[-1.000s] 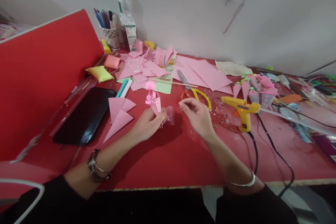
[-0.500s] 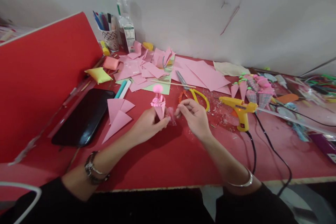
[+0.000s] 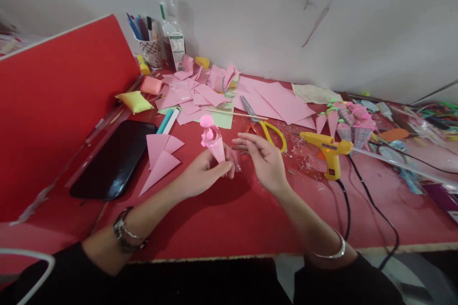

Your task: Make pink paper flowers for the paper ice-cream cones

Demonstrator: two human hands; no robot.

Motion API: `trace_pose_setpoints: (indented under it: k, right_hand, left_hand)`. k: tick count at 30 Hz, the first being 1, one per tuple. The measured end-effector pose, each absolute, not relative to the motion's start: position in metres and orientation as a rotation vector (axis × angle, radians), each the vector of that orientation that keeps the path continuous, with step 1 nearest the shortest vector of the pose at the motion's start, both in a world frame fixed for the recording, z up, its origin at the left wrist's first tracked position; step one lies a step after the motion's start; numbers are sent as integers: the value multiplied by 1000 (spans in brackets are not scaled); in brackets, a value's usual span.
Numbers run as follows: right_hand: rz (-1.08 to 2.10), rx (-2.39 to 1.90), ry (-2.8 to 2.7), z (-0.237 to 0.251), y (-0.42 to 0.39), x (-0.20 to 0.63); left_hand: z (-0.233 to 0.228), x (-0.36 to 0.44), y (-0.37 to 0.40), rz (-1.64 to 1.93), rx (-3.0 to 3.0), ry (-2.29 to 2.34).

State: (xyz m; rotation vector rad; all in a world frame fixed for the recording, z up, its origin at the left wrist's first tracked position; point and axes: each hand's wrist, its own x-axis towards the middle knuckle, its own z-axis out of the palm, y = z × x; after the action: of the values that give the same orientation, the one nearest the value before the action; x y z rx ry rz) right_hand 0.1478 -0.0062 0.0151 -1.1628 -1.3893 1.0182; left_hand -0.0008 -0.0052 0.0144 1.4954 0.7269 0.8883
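Observation:
A small pink paper cone [image 3: 216, 149] topped with a frilly edge and pink pompoms is held in my left hand [image 3: 204, 171], its mouth tilted up and to the left. Just right of it, my right hand [image 3: 265, 159] hovers with fingers stretched out and nothing in them. Between the hands shows a crumpled clear pink plastic piece [image 3: 236, 159]; whether a hand touches it I cannot tell. Behind my right hand lies a pair of scissors [image 3: 274, 134] with yellow and red handles. Pink paper pieces [image 3: 161, 164] lie left of my left hand.
A yellow glue gun [image 3: 329, 152] with a black cord stands to the right, near finished pink cones [image 3: 359, 126]. A black phone [image 3: 116, 159] lies left. Paper scraps [image 3: 200, 93], a bottle [image 3: 175, 43] and a pen cup [image 3: 150, 52] are at the back.
The cone in my left hand has tipped further left. My right hand's fingers have straightened from a pinch beside the clear plastic piece.

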Motion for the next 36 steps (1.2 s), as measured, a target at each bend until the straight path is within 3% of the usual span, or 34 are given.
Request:
trace_pose_setpoints:
  k: [5, 11, 25, 36]
  right_hand:
    - [974, -1162, -1384, 19, -10, 147]
    - [625, -1206, -1609, 24, -12, 148]
    - [787, -1088, -1379, 24, -17, 144]
    - [623, -1051, -1544, 24, -18, 143]
  left_hand:
    - [16, -2, -4, 824, 1618, 733]
    - [13, -2, -4, 758, 1572, 730]
    - [14, 1, -5, 748, 1616, 733]
    - [13, 1, -7, 718, 1632, 787]
